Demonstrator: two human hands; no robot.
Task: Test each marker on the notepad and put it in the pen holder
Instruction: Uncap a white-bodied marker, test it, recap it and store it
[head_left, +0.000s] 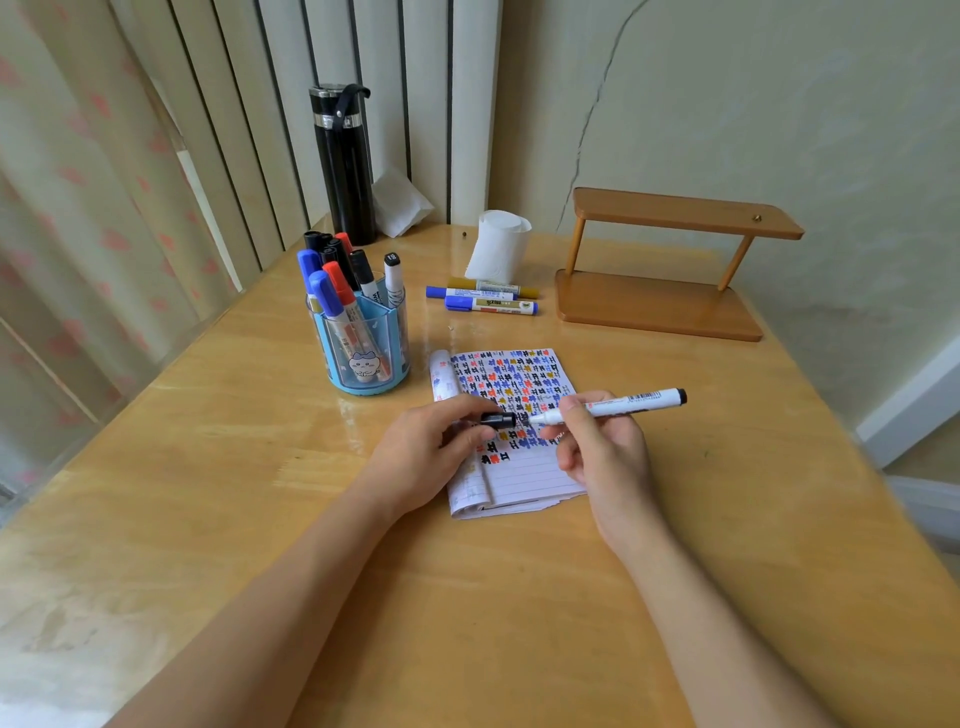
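- Pen holder (393, 347) stands at ten o'clock from the notepad (530, 479).
- Left hand (427, 448) pinches a black cap (497, 420) over the notepad's left edge.
- Right hand (605, 448) grips the uncapped marker (626, 402), tip pointing nine o'clock at the cap.

Open strip of table (410, 415) between pen holder (363, 358), centre left, and notepad (524, 478), centre. Holder mouth crowded with upright markers (337, 291). Loose markers (488, 300), paper roll (500, 244) and wooden stand (660, 306) obstruct upper centre to upper right.
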